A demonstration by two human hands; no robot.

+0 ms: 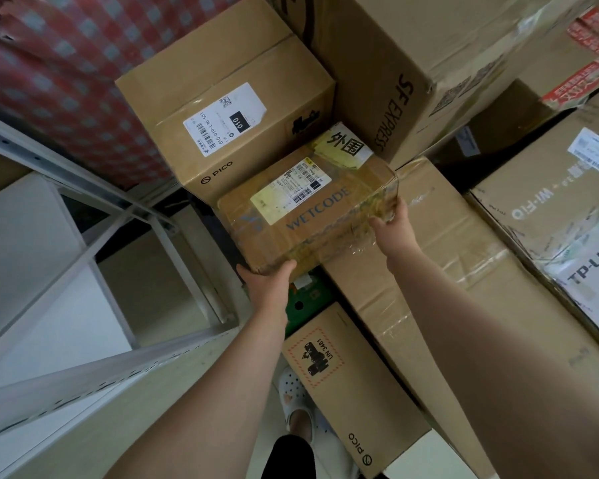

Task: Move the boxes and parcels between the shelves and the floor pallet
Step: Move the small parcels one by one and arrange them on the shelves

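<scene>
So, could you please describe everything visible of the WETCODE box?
The WETCODE box is a brown cardboard carton wrapped in glossy clear tape, with blue lettering, a pale barcode label and a yellowed sticker with black characters on top. It is held top face up in front of a PICO carton. The left grip holds its near corner; the right grip holds its right edge.
</scene>
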